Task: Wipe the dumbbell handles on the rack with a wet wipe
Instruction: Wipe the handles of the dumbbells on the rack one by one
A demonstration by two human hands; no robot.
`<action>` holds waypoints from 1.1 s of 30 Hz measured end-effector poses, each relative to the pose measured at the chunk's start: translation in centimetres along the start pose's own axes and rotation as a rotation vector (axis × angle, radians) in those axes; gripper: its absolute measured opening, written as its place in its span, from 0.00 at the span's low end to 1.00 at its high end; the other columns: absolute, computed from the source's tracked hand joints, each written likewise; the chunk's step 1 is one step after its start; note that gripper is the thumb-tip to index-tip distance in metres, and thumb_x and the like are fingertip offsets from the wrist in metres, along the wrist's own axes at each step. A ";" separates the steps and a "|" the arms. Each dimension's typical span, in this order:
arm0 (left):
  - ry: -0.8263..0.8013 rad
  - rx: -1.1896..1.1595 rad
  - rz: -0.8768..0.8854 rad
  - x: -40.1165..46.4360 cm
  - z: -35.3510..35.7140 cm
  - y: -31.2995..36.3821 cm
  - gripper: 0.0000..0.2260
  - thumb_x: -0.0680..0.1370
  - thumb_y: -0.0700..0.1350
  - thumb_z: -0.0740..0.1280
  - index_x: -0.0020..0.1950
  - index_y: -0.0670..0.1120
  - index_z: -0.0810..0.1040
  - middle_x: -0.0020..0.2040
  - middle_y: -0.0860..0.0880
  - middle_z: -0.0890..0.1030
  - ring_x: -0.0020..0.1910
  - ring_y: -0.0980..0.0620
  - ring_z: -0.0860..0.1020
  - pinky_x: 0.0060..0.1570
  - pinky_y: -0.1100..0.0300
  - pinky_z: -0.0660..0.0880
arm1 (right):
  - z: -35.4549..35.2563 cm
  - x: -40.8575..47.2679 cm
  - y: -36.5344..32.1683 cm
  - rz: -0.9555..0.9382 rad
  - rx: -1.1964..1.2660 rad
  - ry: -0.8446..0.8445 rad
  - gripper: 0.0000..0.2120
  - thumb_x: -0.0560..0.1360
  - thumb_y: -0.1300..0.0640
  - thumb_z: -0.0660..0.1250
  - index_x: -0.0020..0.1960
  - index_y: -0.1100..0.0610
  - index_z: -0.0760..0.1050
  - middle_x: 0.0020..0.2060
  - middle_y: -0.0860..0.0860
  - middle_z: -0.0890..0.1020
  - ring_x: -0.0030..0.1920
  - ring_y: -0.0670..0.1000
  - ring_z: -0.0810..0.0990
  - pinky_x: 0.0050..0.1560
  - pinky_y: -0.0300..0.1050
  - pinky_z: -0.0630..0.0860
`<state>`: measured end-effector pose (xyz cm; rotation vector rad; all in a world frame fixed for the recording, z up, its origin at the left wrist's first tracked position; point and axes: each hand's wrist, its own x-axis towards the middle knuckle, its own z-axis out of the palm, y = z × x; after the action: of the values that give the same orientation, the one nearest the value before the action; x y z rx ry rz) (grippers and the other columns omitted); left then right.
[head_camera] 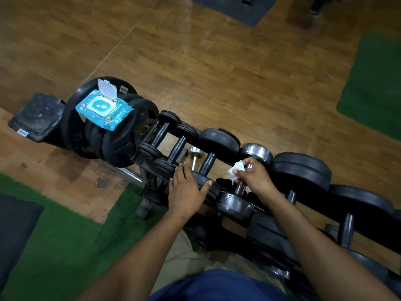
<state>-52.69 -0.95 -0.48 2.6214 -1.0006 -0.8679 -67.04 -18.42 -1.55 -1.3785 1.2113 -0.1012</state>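
While my right hand (252,175) curls round the handle of the chrome dumbbell (237,204), its grip holds a crumpled white wet wipe (236,170) against the metal, near the far end of the handle. That dumbbell lies across the rack (149,140), chrome heads at both ends, the near one just below my wrist. My left hand (186,189) lies flat with fingers straight and spread, grip wide and holding nothing, resting on the near black head of the neighbouring black dumbbell (207,162). Further left on the rack: two smaller black dumbbells, handles parallel. A small chrome dumbbell (195,155) sits lower, seen through the gap between handles. Larger black dumbbells continue to my right. The wipes pack (104,108), blue, lid flipped up, rests on top of the upright weight plates (112,146) at the left end of the rack. Floor: wood, with green mats (377,83).
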 end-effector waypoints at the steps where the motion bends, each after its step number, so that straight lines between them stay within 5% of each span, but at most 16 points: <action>1: 0.024 0.039 0.037 -0.5 0.2 0.4 0.44 0.80 0.69 0.58 0.83 0.42 0.44 0.84 0.43 0.48 0.83 0.45 0.46 0.80 0.44 0.49 | -0.6 -0.2 0.3 -0.028 -0.063 0.022 0.10 0.72 0.55 0.74 0.46 0.49 0.73 0.40 0.53 0.85 0.37 0.54 0.86 0.39 0.48 0.77; 4: 0.087 0.130 0.209 -2.4 1.2 2.0 0.41 0.82 0.66 0.56 0.84 0.43 0.44 0.84 0.45 0.46 0.83 0.48 0.42 0.81 0.46 0.44 | -2.5 -1.0 0.8 -0.108 -0.265 0.095 0.07 0.74 0.52 0.73 0.49 0.48 0.76 0.41 0.48 0.82 0.43 0.51 0.83 0.45 0.49 0.77; 8: -0.012 -0.011 0.395 -5.0 3.7 4.5 0.35 0.83 0.60 0.59 0.84 0.45 0.51 0.84 0.48 0.53 0.82 0.52 0.49 0.80 0.56 0.43 | -3.9 -1.6 1.3 -0.162 -0.372 0.137 0.05 0.77 0.53 0.70 0.53 0.49 0.78 0.40 0.48 0.81 0.41 0.49 0.80 0.40 0.40 0.72; 11: -0.160 -0.178 0.317 -6.3 5.9 5.1 0.36 0.82 0.58 0.63 0.84 0.44 0.52 0.84 0.48 0.53 0.82 0.52 0.51 0.78 0.61 0.48 | -4.2 -1.4 2.1 -0.215 -0.414 0.123 0.06 0.78 0.54 0.67 0.54 0.50 0.81 0.42 0.46 0.82 0.44 0.47 0.80 0.41 0.38 0.71; 16: -0.216 -0.091 0.284 -6.1 7.1 4.1 0.38 0.82 0.57 0.63 0.84 0.43 0.47 0.84 0.46 0.47 0.82 0.50 0.49 0.80 0.56 0.49 | -3.5 -1.3 2.9 -0.275 -0.512 0.081 0.11 0.76 0.59 0.68 0.57 0.52 0.82 0.47 0.50 0.79 0.48 0.51 0.79 0.50 0.45 0.74; 22: -0.205 -0.114 0.230 -4.7 6.0 4.3 0.34 0.82 0.56 0.65 0.83 0.43 0.58 0.83 0.48 0.58 0.81 0.50 0.57 0.77 0.58 0.58 | -1.6 -1.5 3.4 -0.328 -0.627 -0.011 0.11 0.73 0.63 0.65 0.51 0.50 0.76 0.49 0.49 0.76 0.48 0.50 0.75 0.46 0.45 0.69; 24: -0.158 -0.100 0.214 -4.3 5.8 4.9 0.29 0.81 0.55 0.66 0.78 0.42 0.67 0.78 0.47 0.68 0.76 0.47 0.66 0.70 0.58 0.67 | -1.3 -1.4 3.8 -0.322 -0.721 -0.102 0.11 0.72 0.64 0.65 0.48 0.51 0.80 0.49 0.51 0.77 0.50 0.54 0.77 0.49 0.48 0.75; 27: -0.039 -0.059 0.231 -4.1 5.4 5.7 0.13 0.79 0.55 0.69 0.56 0.46 0.77 0.56 0.49 0.81 0.55 0.46 0.80 0.44 0.58 0.70 | -1.4 -1.3 4.1 -0.340 -0.827 -0.201 0.13 0.71 0.65 0.66 0.48 0.52 0.85 0.51 0.52 0.80 0.55 0.54 0.79 0.57 0.49 0.76; 33: 0.030 0.047 0.230 -3.7 5.3 5.9 0.13 0.77 0.57 0.72 0.48 0.49 0.76 0.47 0.50 0.82 0.48 0.46 0.81 0.39 0.57 0.71 | -3.0 -0.9 3.7 -0.356 -0.863 -0.346 0.17 0.74 0.68 0.67 0.56 0.54 0.86 0.54 0.50 0.80 0.58 0.49 0.77 0.61 0.37 0.71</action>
<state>-61.28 -2.84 -0.84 2.4838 -1.2976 -0.7571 -71.60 -18.79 -3.13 -2.2415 0.7095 0.4470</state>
